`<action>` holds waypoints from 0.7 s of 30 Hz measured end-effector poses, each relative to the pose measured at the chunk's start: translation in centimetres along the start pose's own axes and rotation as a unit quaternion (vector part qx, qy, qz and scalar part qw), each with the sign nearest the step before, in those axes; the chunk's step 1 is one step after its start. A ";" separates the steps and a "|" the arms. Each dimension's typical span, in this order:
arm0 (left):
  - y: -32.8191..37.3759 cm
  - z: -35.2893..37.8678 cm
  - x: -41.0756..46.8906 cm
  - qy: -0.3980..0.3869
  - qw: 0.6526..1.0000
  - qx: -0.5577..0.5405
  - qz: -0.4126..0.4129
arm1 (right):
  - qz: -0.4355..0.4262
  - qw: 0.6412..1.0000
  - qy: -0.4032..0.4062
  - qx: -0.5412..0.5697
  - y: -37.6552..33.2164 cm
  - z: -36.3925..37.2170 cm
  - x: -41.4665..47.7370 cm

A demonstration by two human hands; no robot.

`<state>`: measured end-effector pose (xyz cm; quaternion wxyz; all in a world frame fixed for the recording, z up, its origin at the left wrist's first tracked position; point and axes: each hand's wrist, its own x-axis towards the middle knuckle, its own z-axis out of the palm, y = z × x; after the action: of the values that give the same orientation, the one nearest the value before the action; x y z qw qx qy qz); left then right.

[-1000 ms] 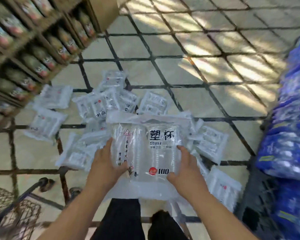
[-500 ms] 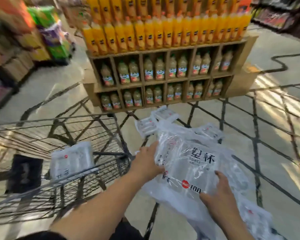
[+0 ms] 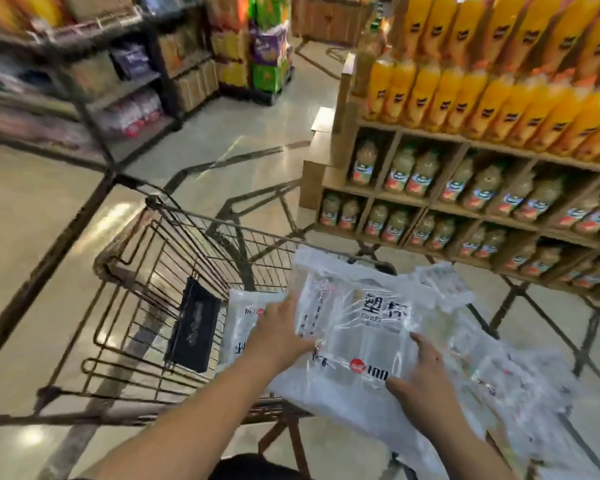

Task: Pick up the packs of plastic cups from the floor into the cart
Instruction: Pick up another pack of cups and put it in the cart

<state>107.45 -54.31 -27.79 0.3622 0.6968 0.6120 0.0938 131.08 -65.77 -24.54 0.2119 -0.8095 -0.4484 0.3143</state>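
I hold a clear pack of plastic cups (image 3: 364,327) with black lettering and a red dot over the right side of the wire cart (image 3: 174,244). My left hand (image 3: 278,336) grips its left edge and my right hand (image 3: 423,379) grips its lower right edge. Another pack of cups (image 3: 241,317) lies inside the cart, partly hidden under my left hand. More packs (image 3: 444,282) lie on the floor to the right, blurred, with several more packs (image 3: 520,382) beyond my right hand.
A black pouch (image 3: 193,329) lies in the cart. A wooden shelf unit (image 3: 465,188) of juice bottles stands right of the cart. Dark metal shelving (image 3: 94,81) stands at the far left. Tiled floor (image 3: 32,209) lies open on the left.
I have turned from the pile on the floor toward the cart. The pack in both hands has moved left, from over the floor to over the cart's basket.
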 end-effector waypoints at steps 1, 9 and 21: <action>-2.3 -2.0 0.9 0.008 1.000 -0.007 -0.015 | -0.009 1.000 -0.013 0.000 -2.4 2.0 1.2; -14.8 -9.5 5.4 0.015 0.993 -0.018 -0.119 | 0.002 0.991 -0.131 -0.024 -12.1 13.6 7.1; -20.6 -0.5 6.5 -0.038 0.960 -0.091 -0.263 | 0.047 0.963 -0.245 -0.099 -6.5 22.2 13.9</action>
<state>92.55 -48.36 -42.19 0.4589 0.4785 0.7482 0.0235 117.27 -49.18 -40.69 -0.0008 -0.7448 -0.4768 0.4669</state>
